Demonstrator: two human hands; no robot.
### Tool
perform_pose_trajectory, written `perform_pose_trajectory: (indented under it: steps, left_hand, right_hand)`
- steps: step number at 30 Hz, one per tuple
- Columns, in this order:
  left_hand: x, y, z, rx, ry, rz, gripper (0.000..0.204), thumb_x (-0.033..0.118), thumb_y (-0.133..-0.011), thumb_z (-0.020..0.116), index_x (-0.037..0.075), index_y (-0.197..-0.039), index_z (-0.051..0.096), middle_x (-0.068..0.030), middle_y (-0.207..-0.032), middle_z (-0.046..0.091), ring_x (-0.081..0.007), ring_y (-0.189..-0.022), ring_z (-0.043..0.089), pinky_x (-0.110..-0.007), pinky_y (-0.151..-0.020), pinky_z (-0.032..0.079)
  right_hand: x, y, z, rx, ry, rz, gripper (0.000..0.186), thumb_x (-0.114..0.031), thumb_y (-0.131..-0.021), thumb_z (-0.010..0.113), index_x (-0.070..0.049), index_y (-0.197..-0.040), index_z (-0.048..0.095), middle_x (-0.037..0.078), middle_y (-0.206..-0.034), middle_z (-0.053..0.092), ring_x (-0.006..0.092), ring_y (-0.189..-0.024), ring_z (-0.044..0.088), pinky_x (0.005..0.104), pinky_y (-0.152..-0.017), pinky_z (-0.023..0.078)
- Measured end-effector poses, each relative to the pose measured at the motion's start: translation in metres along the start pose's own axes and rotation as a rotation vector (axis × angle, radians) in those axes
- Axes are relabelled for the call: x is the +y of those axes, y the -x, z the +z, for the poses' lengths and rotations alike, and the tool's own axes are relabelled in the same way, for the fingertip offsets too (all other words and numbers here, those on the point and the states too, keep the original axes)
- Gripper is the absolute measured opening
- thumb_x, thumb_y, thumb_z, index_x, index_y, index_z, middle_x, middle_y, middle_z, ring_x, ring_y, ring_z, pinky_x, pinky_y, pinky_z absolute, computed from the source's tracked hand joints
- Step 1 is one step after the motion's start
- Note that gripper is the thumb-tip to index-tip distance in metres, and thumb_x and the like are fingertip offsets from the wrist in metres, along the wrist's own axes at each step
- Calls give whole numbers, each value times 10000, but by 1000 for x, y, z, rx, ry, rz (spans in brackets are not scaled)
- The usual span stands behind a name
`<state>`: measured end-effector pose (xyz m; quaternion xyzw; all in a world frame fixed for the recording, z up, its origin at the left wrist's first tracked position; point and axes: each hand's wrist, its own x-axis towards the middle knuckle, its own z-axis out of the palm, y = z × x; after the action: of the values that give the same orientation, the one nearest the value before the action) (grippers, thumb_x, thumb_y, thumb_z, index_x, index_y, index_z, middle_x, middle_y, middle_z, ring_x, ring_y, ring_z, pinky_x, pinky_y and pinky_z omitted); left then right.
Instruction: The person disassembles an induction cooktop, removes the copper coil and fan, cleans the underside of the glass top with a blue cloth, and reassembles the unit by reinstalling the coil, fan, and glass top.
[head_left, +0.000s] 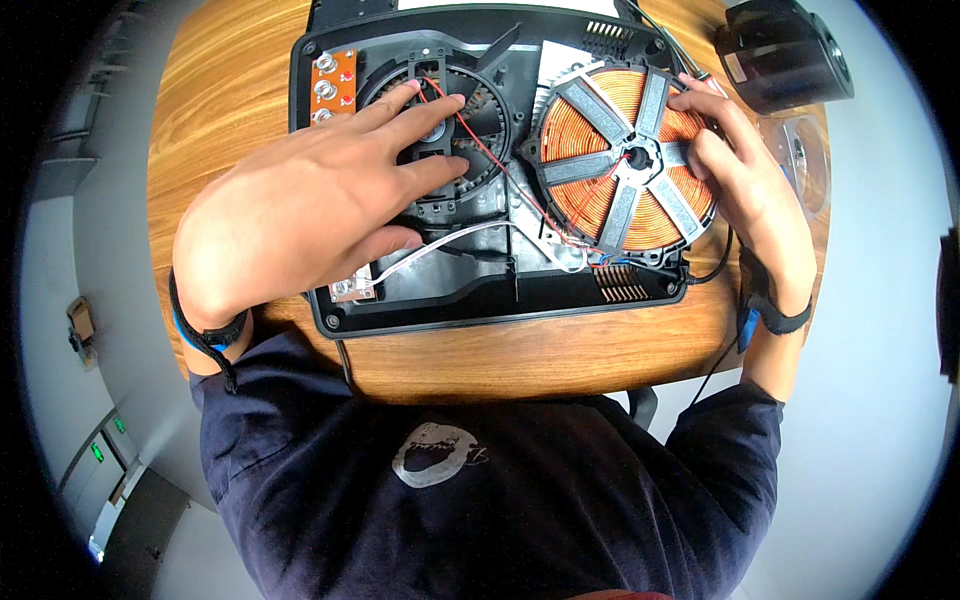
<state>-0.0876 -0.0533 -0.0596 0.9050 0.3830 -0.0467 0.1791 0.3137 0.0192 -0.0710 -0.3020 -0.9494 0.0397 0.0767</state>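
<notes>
The black open housing of an induction cooker (420, 318) lies in front of me. My left hand (330, 175) reaches over its left half, fingers spread across the black cooling fan (490, 120) and its bracket. Thin red wires (485, 150) run from near those fingertips to the coil. On the right sits a round copper induction coil (575, 195) with dark bars set like spokes. Bent around its right edge, my right hand (750, 160) grips it, fingertips on top; what lies under the rim is hidden.
An orange circuit board (335, 75) with round metal parts occupies the housing's upper left corner. A white cable (450, 235) crosses the lower part. At the back right of the wooden table (480, 365) stand a black boxy object (785, 55) and a clear round container (808, 165).
</notes>
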Motion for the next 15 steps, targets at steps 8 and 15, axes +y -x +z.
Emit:
perform_pose_trajectory:
  steps: [8,15]
  left_hand:
    - [-2,2,6,7,4,-8,656,232,-958,832,93,-1567,633,-217,-1815,368,-471,-1672,359,-550,-1336,410]
    - [-3,0,7,-11,0,-21,665,229,-951,837,93,-1569,631,-218,-1819,361,-476,-1673,355,-551,-1338,407]
  right_hand:
    - [-1,6,-1,-94,142,-26,217,-53,-959,693,-85,-1166,637,72,-1609,639,364,-1593,524,473,-1249,531]
    - [-2,10,-3,-115,-13,38,239,-40,-964,694,-101,-1195,694,71,-1628,626,372,-1607,502,477,-1252,521]
